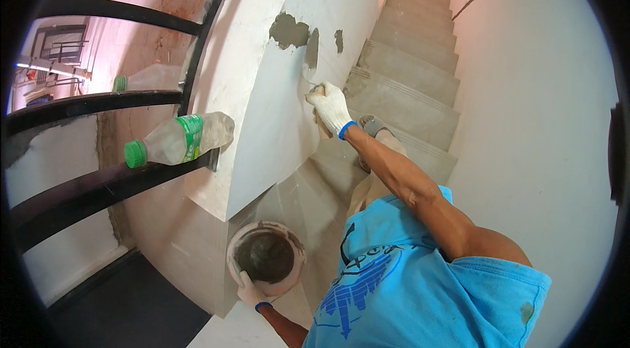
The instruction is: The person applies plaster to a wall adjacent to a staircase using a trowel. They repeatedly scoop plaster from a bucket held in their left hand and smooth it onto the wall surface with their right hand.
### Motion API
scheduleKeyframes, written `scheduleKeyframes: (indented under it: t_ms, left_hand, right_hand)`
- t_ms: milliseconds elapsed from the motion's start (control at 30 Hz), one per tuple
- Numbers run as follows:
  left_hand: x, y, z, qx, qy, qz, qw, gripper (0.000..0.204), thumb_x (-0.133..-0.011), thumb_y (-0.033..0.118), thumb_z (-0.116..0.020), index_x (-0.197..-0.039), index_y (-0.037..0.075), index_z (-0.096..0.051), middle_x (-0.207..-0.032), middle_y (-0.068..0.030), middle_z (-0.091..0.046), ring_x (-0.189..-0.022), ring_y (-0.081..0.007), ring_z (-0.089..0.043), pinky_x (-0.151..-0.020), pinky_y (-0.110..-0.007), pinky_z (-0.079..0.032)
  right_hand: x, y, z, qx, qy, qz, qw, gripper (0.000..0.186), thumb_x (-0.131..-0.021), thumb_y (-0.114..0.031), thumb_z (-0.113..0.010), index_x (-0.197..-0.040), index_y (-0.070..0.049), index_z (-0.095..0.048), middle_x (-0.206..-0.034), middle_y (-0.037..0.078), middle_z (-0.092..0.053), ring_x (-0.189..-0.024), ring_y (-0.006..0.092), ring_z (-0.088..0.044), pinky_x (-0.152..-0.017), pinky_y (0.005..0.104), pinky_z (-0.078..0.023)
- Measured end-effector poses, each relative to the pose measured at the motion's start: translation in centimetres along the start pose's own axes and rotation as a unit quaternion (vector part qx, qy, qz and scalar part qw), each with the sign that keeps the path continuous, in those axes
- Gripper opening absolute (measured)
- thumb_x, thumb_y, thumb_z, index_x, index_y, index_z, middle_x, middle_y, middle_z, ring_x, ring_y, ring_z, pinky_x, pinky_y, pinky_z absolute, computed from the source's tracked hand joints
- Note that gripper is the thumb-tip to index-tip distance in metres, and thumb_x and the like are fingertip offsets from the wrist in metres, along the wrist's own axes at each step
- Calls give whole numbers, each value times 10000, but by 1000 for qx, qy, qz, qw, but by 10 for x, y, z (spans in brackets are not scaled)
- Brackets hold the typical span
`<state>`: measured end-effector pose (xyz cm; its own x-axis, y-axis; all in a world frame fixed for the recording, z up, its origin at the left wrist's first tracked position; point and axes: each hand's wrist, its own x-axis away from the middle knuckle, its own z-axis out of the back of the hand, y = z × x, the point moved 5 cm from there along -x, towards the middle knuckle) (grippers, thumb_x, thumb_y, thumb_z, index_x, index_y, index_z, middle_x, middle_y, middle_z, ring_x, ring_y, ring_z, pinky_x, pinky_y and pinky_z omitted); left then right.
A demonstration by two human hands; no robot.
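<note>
My right hand [329, 106], in a white glove with a blue cuff, grips a trowel [311, 52] whose grey-smeared blade is at the white wall [275, 111]. Beside the blade are a large ragged patch of grey mortar [289, 30] and a smaller patch [338, 41] to its right. Low in the picture, my left gloved hand [251, 289] holds the rim of a round pinkish-white bucket [296, 256] with wet grey mortar [266, 255] in it. The trowel's handle is mostly hidden in my right hand's fingers.
Stairs [413, 59] climb away at upper right beside a white wall [525, 111] with a long crack. My sandalled foot [373, 128] is on a step. At left, plastic bottles with green caps [172, 141] [151, 79] lie on black railing bars [79, 194], with a drop behind them.
</note>
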<state>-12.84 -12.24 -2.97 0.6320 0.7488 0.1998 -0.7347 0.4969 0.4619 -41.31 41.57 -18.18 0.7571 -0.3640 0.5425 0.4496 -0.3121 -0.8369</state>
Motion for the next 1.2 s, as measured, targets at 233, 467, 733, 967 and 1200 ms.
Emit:
scheduleKeyframes:
  t_ms: [233,467,733,967,1200]
  left_hand:
    - [-2,6,-2,13,-16,-6,1000,663,-961,453,-693,-1155,-181,-693,-1015,-208,-753,-898,-267,-691,-826,-408,-544]
    - [1,3,-2,25,-15,-4,1000,657,-964,445,-687,-1156,-183,-689,-1023,-205,-751,-914,-263,-685,-845,-409,-538]
    - [-4,2,-1,-4,-9,-2,1000,664,-963,450,-685,-1104,-199,-690,-949,-222,-749,-855,-263,-678,-804,-420,-537]
    - [3,13,-3,10,2,2,1000,658,-960,438,-688,-1074,-210,-691,-912,-207,-740,-814,-263,-668,-766,-420,-540]
    - [5,16,-1,1,7,-2,1000,659,-960,441,-683,-1103,-202,-689,-949,-215,-748,-865,-267,-679,-805,-419,-535]
  right_hand:
    - [-21,36,-10,82,2,14,997,345,-803,-260,-697,-962,44,-664,-775,205,-694,-700,324,-706,-685,451,-560]
    - [-6,15,3,2,7,22,1000,309,-826,-210,-702,-935,73,-642,-735,160,-667,-594,232,-668,-595,401,-549]
    - [-14,7,-24,45,50,69,995,344,-812,-249,-715,-960,56,-658,-726,172,-675,-614,266,-687,-622,414,-560]
    - [-5,33,-10,39,53,31,997,309,-840,-209,-721,-1004,39,-636,-738,122,-636,-586,211,-638,-530,393,-547]
    - [19,-25,-22,71,65,125,987,323,-840,-248,-707,-1052,-11,-651,-949,250,-715,-920,426,-701,-822,485,-541]
